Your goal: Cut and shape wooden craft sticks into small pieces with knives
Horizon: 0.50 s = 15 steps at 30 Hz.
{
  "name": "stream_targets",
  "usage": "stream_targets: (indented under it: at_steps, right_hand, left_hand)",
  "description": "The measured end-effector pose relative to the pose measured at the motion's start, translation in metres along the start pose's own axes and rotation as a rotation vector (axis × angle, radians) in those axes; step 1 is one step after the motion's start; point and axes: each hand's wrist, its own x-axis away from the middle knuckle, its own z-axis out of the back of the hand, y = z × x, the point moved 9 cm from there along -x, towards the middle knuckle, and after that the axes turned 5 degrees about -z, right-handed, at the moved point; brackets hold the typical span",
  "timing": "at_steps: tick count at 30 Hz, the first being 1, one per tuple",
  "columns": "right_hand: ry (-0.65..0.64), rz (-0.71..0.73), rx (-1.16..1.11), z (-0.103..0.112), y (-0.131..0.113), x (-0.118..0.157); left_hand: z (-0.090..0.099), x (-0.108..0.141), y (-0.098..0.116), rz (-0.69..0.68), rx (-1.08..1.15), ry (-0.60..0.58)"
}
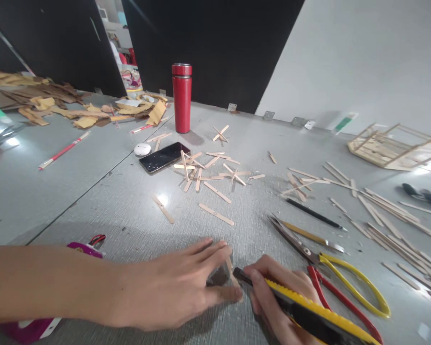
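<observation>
My left hand [187, 278] presses a short wooden craft stick [232, 272] against the grey table, fingertips at its far end and thumb at its near end. In my right hand [283, 292] is a yellow and black utility knife [309, 309], gripped like a pen. Its dark tip lies beside the middle of the stick; whether the blade touches the wood I cannot tell. Just right of that hand lie scissors [311, 254] with one yellow and one red handle. A purple object [82, 248] is partly hidden under my left forearm.
Several craft sticks [215, 214] lie scattered ahead, near a black phone [165, 157], a white earbud case [142, 149] and a red flask [182, 98]. To the right are a black pencil [316, 213], long wooden strips [391, 215] and a stick frame [395, 146]. Brown scraps [82, 108] cover the back left.
</observation>
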Motion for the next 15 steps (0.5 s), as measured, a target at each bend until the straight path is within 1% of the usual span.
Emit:
stream_targets:
  at_steps: [2,4,7,9,11,13,14,15]
  right_hand:
    - [-0.009,0.019,0.010,0.004,-0.008,-0.006]
    - [0.021,0.052,0.028,0.006,-0.012,-0.008]
    - [0.026,0.075,0.044,-0.001,-0.006,-0.006]
    - [-0.037,0.060,0.062,-0.011,0.002,-0.003]
    - [-0.177,0.072,0.065,-0.024,0.004,0.001]
    - [-0.290,0.131,0.068,-0.032,-0.002,0.008]
    - [-0.318,0.173,0.075,-0.034,-0.006,0.011]
    - [-0.317,0.209,0.090,-0.034,-0.010,0.015]
  left_hand:
    - [-0.002,0.000,0.000,0.003,-0.008,-0.003]
    - [-0.004,0.000,0.001,-0.006,-0.013,-0.001]
    - [-0.005,0.001,0.002,-0.019,-0.013,0.024]
    - [-0.006,0.002,0.002,-0.019,-0.014,0.041]
    - [-0.007,0.002,0.003,-0.025,-0.016,0.049]
    - [-0.008,0.002,0.004,-0.031,-0.020,0.052]
    - [-0.009,0.002,0.005,-0.033,-0.027,0.048]
    - [-0.009,0.002,0.006,-0.034,-0.037,0.048]
